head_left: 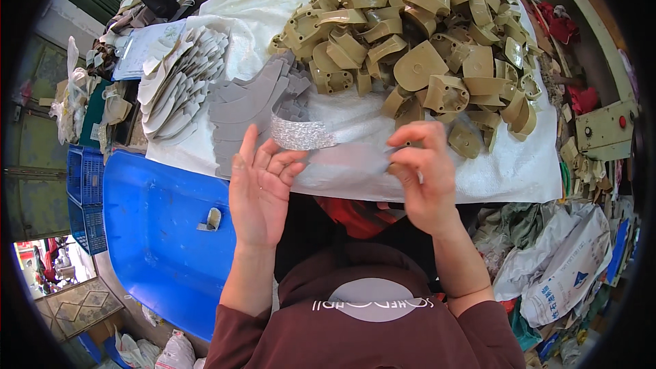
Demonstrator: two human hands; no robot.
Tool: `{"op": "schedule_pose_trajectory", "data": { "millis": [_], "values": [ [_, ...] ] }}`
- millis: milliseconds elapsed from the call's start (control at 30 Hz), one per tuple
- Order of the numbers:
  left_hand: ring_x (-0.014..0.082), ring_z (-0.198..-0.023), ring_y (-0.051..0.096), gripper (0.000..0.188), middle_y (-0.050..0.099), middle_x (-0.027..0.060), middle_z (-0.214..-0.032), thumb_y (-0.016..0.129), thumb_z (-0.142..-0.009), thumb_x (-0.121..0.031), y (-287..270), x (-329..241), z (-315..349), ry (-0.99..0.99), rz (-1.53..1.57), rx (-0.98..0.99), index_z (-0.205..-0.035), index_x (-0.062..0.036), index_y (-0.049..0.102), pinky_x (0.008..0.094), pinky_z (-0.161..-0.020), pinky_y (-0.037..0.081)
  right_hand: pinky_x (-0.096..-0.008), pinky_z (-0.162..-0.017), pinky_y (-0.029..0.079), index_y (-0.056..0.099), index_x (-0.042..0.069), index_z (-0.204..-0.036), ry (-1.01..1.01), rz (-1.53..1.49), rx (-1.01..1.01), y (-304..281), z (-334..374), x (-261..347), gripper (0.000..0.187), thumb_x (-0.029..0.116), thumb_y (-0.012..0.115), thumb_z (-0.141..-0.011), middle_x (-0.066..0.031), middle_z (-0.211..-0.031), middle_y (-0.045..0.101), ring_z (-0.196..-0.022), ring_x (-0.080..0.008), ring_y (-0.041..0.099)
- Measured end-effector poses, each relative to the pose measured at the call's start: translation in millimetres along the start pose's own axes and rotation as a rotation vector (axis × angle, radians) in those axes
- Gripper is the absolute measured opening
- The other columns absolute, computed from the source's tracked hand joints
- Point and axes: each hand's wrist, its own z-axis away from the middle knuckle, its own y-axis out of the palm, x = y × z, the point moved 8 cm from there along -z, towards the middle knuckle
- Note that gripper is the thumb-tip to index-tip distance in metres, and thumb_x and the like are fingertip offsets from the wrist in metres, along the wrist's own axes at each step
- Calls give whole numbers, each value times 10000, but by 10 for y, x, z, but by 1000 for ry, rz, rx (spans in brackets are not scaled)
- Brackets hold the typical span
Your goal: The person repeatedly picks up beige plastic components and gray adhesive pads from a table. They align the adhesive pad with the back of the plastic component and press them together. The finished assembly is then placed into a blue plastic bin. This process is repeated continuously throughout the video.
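"Head camera: where is the silver strip (303, 134)?"

"Just beyond the fingertips of the left hand (261, 195), curved, with its glittery face toward the person. Whether it touches those fingers, I can't tell."

"How are the fingers set?"

"On the left, loosely bent and a little spread, palm turned up, with nothing visibly gripped. On the right hand (429, 174), the thumb and forefinger are bent toward each other, tips close. Something small and dark shows at those tips, but it's too blurred to say whether they pinch it."

"And between the two hands?"

"A pale, blurred patch (350, 161), reaching to the right fingertips. I can't make out what it is."

"What lies around them?"

"Grey flat pieces (239, 106) overlap just past the left fingers, partly behind the strip. Farther beyond, to the left, pale curved pieces (179, 99) lie in an overlapping stack. Past the right fingers is a big heap of glossy tan heels (420, 67), the closest ones near the fingertips. It all rests on a white sheet (509, 181)."

"Anything beside the wrists?"

"Left of the left hand, a blue tub (154, 232) with one small piece (213, 219) inside, and blue crates (85, 195) farther out. Well to the right of the right hand, white sacks (570, 270)."
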Motion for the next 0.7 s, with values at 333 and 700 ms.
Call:
{"op": "schedule_pose_trajectory", "data": {
  "millis": [333, 700],
  "values": [
    [95, -658, 504, 625, 469, 92, -1025, 627, -720, 84, 464, -236, 111, 485, -1407, -24, -1319, -14, 476, 214, -543, 425, -385, -726, 426, 571, 60, -906, -67, 2, -22, -6, -61, 138, 252, -30, 687, -701, -102, -990, 563, -888, -308, 506],
    [117, -621, 534, 369, 566, 76, -735, 536, -791, 107, 212, -443, 129, 581, -1281, -258, -1139, 18, 615, 268, -520, 420, -424, -754, 422, 563, 57, -857, -152, 44, 12, 41, -23, 242, 257, -36, 653, -635, -105, -987, 570, -892, -325, 508]
  ]
}}
